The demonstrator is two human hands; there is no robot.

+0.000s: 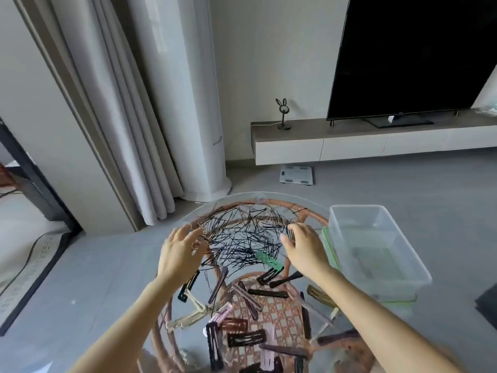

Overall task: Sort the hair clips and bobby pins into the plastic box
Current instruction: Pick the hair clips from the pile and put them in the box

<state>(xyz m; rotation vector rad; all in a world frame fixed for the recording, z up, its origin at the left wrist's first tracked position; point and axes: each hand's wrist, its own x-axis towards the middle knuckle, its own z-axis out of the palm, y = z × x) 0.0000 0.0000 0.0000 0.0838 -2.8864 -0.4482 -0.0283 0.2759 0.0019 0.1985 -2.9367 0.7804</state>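
Observation:
A heap of thin black bobby pins [242, 234] lies on the far half of a round glass tabletop [228, 200] over a rattan frame. Nearer me, several flat hair clips [246, 339] in black, brown, pink, beige and one green [269, 260] are scattered. My left hand [180, 254] reaches the heap's left edge with fingers spread and slightly bent. My right hand [304, 247] is at the heap's right edge, fingers curved onto the pins. Whether either hand holds pins is hidden. A clear plastic box [376, 249] stands at the table's right edge.
A green-rimmed lid [329, 249] lies under the box. Beyond the table are grey floor, a bathroom scale [295, 175], a low TV bench [376, 138] with a television, grey curtains and a white column at left. A dark object [488, 305] lies at right.

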